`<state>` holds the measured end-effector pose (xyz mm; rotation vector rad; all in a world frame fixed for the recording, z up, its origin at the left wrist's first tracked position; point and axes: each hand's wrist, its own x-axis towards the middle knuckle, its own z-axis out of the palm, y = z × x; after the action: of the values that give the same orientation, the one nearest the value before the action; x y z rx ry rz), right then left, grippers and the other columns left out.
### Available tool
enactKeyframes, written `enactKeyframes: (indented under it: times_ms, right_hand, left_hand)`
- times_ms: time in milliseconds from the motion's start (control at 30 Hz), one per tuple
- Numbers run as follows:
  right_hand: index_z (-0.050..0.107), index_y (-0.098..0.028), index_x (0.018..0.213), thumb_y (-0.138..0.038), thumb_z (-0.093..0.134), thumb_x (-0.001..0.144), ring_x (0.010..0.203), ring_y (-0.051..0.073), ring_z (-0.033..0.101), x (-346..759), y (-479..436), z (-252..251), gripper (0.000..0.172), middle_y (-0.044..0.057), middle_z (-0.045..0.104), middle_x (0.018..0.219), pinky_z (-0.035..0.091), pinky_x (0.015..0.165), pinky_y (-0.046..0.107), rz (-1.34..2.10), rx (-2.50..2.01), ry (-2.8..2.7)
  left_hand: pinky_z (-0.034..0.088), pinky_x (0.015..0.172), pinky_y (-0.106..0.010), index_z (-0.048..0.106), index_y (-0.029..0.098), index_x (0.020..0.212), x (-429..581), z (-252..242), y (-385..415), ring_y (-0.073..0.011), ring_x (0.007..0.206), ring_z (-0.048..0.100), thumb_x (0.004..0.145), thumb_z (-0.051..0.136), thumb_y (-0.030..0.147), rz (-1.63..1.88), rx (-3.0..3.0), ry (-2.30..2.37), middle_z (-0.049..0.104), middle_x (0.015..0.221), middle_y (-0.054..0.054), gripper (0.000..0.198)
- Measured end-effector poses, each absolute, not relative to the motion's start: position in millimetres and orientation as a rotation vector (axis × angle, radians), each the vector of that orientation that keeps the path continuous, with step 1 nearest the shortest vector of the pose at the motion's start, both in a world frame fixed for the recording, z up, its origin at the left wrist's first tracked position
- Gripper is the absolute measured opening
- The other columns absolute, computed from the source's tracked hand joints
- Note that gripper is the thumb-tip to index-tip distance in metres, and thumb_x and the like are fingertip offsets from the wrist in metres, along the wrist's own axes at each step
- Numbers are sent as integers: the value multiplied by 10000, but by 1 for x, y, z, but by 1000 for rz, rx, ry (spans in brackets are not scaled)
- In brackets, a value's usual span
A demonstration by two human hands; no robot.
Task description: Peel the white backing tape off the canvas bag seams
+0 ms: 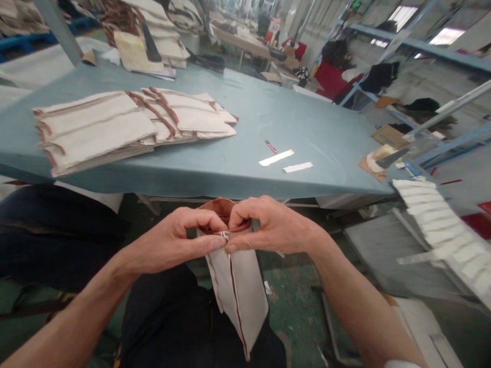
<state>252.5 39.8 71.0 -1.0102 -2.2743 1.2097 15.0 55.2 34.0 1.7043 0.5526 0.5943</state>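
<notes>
A cream fabric piece with brown edging (245,291) hangs over my lap, its narrow end pointing down and a dark seam line running along its middle. At its upper edge, my left hand (184,237) pinches the cloth between thumb and forefinger. Close against it, my right hand (264,225) grips the same edge in a pinch, the fingertips of both hands nearly touching. A small pale bit shows between the thumbs, too small to name. Brown material (218,207) bulges up behind the fingers.
On the blue-covered table (245,174) lie stacked cream fabric pieces (99,122) at the left. A small red tool (270,146) and two white strips (276,157) rest right of centre. A strip of pale pieces (445,225) hangs at the right, near metal shelving (425,43).
</notes>
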Motion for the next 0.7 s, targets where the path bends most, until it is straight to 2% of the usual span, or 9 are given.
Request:
enactKeyframes:
  times_ms: [133,400,567,700]
  right_hand:
    - [542,-197,752,-490,802,890,631,92,341,253,37,59,414,-79,424,687,257,575,250,1429,-1026,-2076]
    - [556,-186,764,-599,783,880,654,98,364,250,32,46,485,-59,459,709,266,598,252,1537,-1005,-1957]
    - [572,-181,775,-489,732,935,681,103,440,247,27,43,382,-41,536,745,345,630,244,1489,-967,-1987]
    - [610,-179,797,-388,689,939,670,105,490,244,20,47,265,-34,591,735,361,627,239,1291,-1061,-2076]
  left_hand:
    - [508,665,-174,815,177,899,15,26,55,-122,700,647,927,693,278,586,1662,575,762,793,-2,161]
    - [520,659,-169,843,185,921,11,23,48,-130,696,661,922,709,293,549,1663,649,787,803,-11,171]
    - [505,629,-165,848,191,936,4,22,46,-126,667,647,954,702,320,510,1701,674,779,777,-8,196]
    - [531,681,-169,837,207,949,0,22,41,-140,732,691,989,680,336,502,1719,694,810,857,-3,206]
